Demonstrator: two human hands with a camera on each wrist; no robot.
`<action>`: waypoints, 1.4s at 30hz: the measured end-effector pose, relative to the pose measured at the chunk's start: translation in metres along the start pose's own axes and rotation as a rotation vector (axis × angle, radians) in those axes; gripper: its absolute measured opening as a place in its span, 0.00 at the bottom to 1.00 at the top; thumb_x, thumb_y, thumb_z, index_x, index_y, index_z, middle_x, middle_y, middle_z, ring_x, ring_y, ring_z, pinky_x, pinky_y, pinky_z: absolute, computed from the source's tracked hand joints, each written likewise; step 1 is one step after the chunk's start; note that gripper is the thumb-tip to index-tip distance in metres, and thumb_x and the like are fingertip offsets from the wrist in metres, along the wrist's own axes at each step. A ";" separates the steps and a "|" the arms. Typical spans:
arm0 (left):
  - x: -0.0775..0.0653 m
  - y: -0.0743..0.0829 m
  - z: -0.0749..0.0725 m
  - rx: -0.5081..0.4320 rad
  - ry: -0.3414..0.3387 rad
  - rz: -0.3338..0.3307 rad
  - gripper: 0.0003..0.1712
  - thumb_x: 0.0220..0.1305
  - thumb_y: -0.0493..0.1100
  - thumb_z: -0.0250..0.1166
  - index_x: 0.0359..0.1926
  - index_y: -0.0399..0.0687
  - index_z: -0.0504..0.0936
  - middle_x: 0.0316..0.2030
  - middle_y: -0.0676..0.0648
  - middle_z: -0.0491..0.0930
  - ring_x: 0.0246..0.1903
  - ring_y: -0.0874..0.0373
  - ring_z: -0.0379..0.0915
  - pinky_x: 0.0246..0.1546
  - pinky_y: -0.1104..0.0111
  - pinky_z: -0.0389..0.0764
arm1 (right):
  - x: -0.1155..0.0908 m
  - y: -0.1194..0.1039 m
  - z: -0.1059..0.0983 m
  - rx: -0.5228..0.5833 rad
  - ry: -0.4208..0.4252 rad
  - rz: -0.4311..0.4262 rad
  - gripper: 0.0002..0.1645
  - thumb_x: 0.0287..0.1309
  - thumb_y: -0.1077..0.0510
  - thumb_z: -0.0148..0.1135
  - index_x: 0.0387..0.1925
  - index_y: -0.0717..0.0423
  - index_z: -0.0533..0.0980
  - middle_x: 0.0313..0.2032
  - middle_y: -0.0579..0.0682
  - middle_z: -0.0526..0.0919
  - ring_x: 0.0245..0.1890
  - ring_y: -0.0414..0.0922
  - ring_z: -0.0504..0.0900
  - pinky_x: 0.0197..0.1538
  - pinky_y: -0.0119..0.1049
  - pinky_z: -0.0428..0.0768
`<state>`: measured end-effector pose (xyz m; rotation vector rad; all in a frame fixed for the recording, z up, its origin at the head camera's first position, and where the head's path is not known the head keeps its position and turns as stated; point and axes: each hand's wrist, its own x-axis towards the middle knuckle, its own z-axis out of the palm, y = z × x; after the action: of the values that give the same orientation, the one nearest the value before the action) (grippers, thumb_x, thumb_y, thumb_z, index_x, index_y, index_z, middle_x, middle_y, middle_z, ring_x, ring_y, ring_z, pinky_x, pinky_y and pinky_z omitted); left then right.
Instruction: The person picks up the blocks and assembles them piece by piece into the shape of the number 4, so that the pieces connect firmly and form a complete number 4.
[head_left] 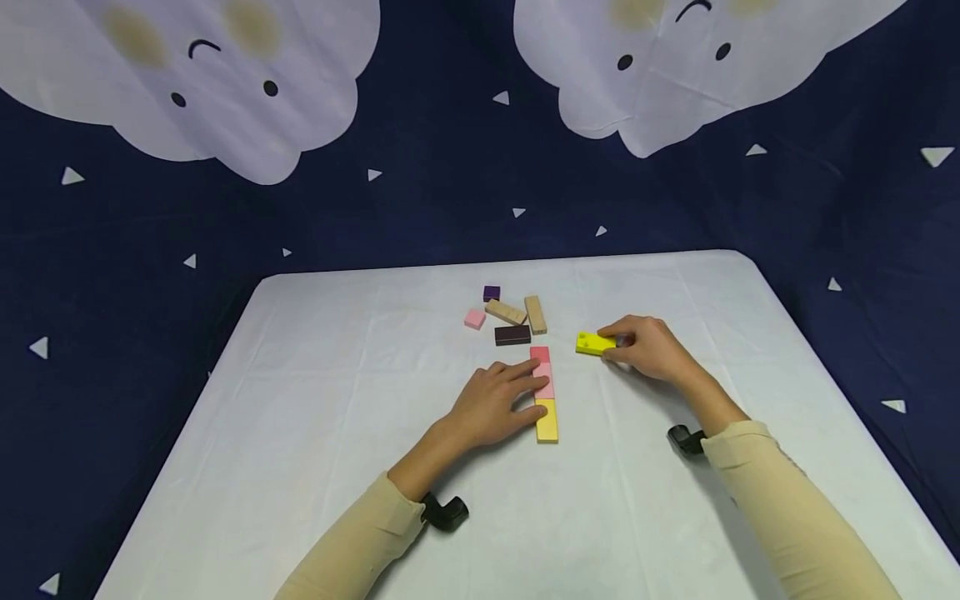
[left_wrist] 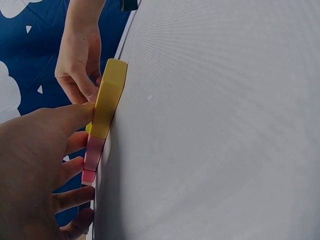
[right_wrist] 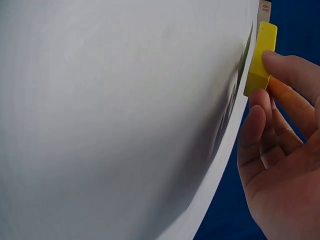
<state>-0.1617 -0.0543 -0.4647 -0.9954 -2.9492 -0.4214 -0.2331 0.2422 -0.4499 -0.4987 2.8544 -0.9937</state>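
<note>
In the head view, my right hand (head_left: 651,346) pinches a bright yellow block (head_left: 588,342) between thumb and fingers, close over the white table. My left hand (head_left: 486,406) rests with extended fingers on a straight row of blocks at the table's middle. That row runs from a darker yellow block (head_left: 547,428) nearest me, through a light pink block (head_left: 544,389), to a deeper pink block (head_left: 539,353) at the far end. In the left wrist view, the thumb lies on the darker yellow block (left_wrist: 110,97), with the other fingers spread along the row.
Beyond the row lie a dark brown block (head_left: 512,336), two plain wooden blocks, one slanted (head_left: 506,312) and one lengthwise (head_left: 536,315), a small pink block (head_left: 474,319) and a small purple block (head_left: 491,292). A dark blue patterned cloth (head_left: 442,225) hangs behind the white table (head_left: 337,333).
</note>
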 end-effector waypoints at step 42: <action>0.001 0.002 -0.002 -0.006 -0.003 0.006 0.30 0.65 0.67 0.53 0.65 0.67 0.73 0.69 0.58 0.62 0.57 0.57 0.65 0.48 0.59 0.70 | 0.004 -0.022 0.020 0.031 -0.090 -0.083 0.20 0.50 0.60 0.72 0.48 0.53 0.83 0.44 0.47 0.83 0.30 0.45 0.73 0.32 0.38 0.73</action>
<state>-0.1615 -0.0530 -0.4627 -1.0058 -2.9486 -0.4298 -0.2274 0.2127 -0.4522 -0.6469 2.7548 -1.0002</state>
